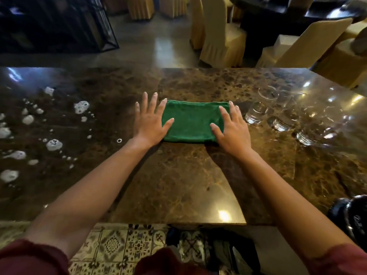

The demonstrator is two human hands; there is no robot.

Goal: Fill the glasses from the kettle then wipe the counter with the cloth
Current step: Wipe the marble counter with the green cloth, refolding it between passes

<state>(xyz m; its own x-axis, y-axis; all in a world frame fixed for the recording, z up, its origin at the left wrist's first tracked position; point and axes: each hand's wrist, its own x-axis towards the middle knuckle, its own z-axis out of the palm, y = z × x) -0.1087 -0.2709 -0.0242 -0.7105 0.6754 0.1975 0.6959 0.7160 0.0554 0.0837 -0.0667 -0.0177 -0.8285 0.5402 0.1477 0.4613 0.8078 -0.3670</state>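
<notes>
Head view: both flat, open hands, left (150, 121) and right (231, 127), on green cloth (190, 121).

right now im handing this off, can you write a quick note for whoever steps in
Left hand: open, flat on the left end of the green cloth.
Right hand: open, flat on the cloth's right end.
The cloth lies folded on the marble counter, centre, towards the far edge.
The glasses stand grouped just right of the cloth; I cannot tell how full they are. A dark object at the near right edge may be the kettle; it is cut off.
Left to do: foamy white puddles still cover the counter's left side, so the wiping is not finished. Sweep the cloth leftwards, away from the glasses.
</notes>
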